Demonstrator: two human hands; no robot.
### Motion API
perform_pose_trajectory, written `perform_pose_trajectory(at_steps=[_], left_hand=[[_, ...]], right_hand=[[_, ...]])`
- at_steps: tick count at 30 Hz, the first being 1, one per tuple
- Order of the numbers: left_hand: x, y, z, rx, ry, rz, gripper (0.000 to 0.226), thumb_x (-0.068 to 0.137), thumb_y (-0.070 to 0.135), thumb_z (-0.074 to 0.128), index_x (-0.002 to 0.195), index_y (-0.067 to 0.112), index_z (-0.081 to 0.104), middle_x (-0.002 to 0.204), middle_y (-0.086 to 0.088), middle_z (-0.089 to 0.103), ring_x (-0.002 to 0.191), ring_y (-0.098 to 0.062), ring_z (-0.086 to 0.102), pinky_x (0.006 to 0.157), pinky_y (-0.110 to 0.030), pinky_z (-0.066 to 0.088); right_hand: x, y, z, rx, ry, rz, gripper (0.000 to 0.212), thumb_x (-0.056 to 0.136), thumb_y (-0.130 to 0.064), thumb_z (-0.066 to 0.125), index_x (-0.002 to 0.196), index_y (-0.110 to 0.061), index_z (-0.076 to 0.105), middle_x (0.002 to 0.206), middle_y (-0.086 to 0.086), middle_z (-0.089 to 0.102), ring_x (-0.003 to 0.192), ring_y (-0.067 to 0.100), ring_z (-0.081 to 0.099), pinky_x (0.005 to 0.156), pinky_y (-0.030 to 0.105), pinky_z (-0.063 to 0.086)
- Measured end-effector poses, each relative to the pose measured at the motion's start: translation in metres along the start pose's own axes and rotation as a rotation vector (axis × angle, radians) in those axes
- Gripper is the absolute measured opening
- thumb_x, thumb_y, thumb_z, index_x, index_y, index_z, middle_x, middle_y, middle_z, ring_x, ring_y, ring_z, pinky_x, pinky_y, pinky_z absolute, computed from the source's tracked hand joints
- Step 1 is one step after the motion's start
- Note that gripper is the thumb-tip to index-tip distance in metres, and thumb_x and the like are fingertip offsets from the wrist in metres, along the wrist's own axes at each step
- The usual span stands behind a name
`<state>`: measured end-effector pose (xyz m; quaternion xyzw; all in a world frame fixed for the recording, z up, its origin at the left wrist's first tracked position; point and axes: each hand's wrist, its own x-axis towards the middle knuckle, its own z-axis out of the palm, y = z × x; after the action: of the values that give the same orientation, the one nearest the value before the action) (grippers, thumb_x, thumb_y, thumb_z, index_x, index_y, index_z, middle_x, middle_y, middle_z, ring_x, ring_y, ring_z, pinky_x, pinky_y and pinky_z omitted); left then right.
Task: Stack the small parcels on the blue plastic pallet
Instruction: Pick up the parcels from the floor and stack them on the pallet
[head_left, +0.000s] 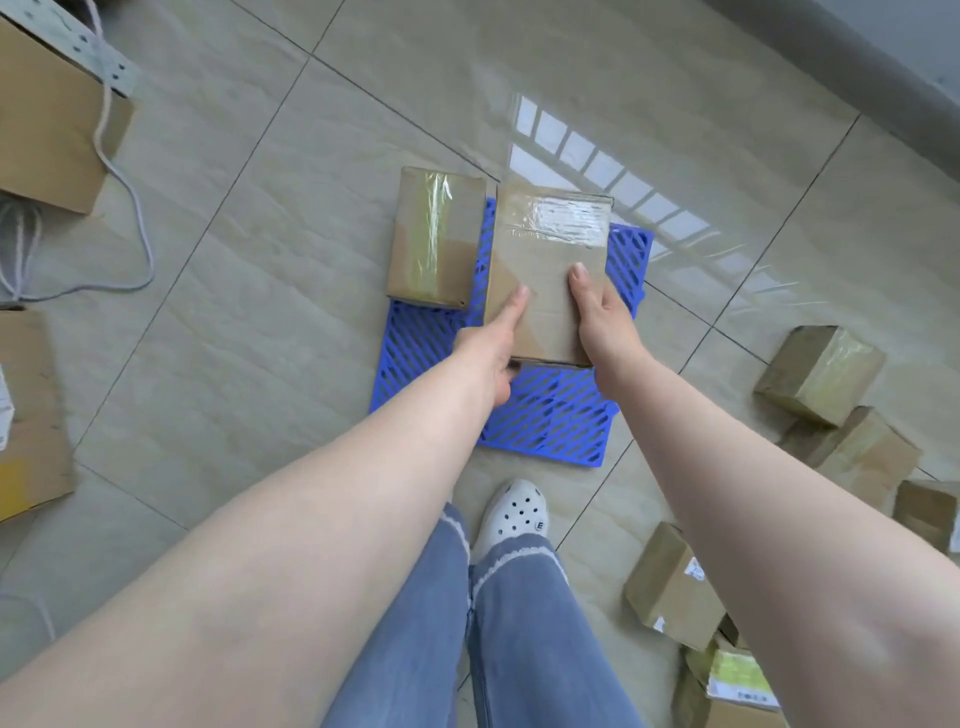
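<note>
**Second parcel comes down beside the first**

While the blue pallet (550, 415) carries one taped parcel (436, 236) at its far left, both hands hold the labelled parcel (550, 270) above it. Its long axis points away from her. Left hand (493, 353) and right hand (602, 317) grip the near end, thumbs on top.

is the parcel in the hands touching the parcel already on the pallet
Cannot tell. In the head view the held parcel overlaps the placed parcel edge, hiding any gap.
</note>
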<state>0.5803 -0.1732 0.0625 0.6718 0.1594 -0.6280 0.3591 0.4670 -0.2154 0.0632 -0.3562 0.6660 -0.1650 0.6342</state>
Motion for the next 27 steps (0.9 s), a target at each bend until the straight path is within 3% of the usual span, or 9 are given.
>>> perform_pose_trajectory(at_steps=[3,7,13,18,23,27], left_hand=[[0.049,-0.001,0.000,-0.091,0.017,-0.022,0.067,0.075,0.035,0.082,0.127,0.006,0.053,0.115,-0.011,0.069,0.082,-0.020,0.069,0.079,-0.035,0.057],[0.097,-0.002,0.002,-0.153,0.043,-0.028,0.085,0.068,0.038,0.086,0.136,0.006,0.046,0.131,-0.012,0.062,0.114,-0.026,0.063,0.104,-0.046,0.047],[0.128,-0.006,0.007,-0.119,0.100,-0.038,0.082,0.067,0.052,0.082,0.131,0.011,0.049,0.128,-0.003,0.062,0.112,-0.022,0.062,0.102,-0.041,0.049],[0.140,-0.011,0.007,-0.110,0.112,-0.029,0.082,0.072,0.050,0.079,0.134,0.009,0.045,0.130,-0.004,0.059,0.117,-0.024,0.059,0.105,-0.042,0.046],[0.147,-0.011,0.007,-0.086,0.138,-0.024,0.081,0.072,0.057,0.076,0.130,0.007,0.048,0.117,-0.002,0.062,0.109,-0.024,0.062,0.102,-0.039,0.049],[0.146,-0.011,0.010,-0.076,0.130,-0.020,0.080,0.072,0.059,0.074,0.129,0.008,0.049,0.111,-0.001,0.061,0.109,-0.025,0.062,0.102,-0.039,0.049]], right_hand=[[0.038,0.018,0.013,0.004,-0.007,0.018,0.052,0.097,-0.050,0.047,0.143,-0.025,0.045,0.130,-0.010,0.058,0.118,0.010,0.056,0.103,0.030,0.044],[0.079,0.035,0.022,0.024,0.017,0.033,0.058,0.096,-0.054,0.046,0.145,-0.024,0.042,0.136,-0.006,0.057,0.123,0.013,0.055,0.110,0.039,0.041],[0.113,0.043,0.031,-0.035,0.006,0.024,0.059,0.096,-0.055,0.045,0.147,-0.026,0.038,0.141,-0.007,0.052,0.127,0.014,0.051,0.112,0.039,0.039],[0.124,0.050,0.034,-0.042,-0.002,0.050,0.056,0.097,-0.054,0.045,0.146,-0.027,0.040,0.137,-0.007,0.055,0.121,0.013,0.055,0.109,0.038,0.042],[0.130,0.053,0.036,-0.055,-0.004,0.056,0.053,0.098,-0.050,0.044,0.146,-0.028,0.038,0.138,-0.007,0.053,0.123,0.014,0.053,0.108,0.040,0.042],[0.135,0.051,0.036,-0.091,0.015,0.053,0.054,0.099,-0.049,0.042,0.148,-0.026,0.036,0.139,-0.006,0.051,0.118,0.011,0.051,0.102,0.031,0.042]])
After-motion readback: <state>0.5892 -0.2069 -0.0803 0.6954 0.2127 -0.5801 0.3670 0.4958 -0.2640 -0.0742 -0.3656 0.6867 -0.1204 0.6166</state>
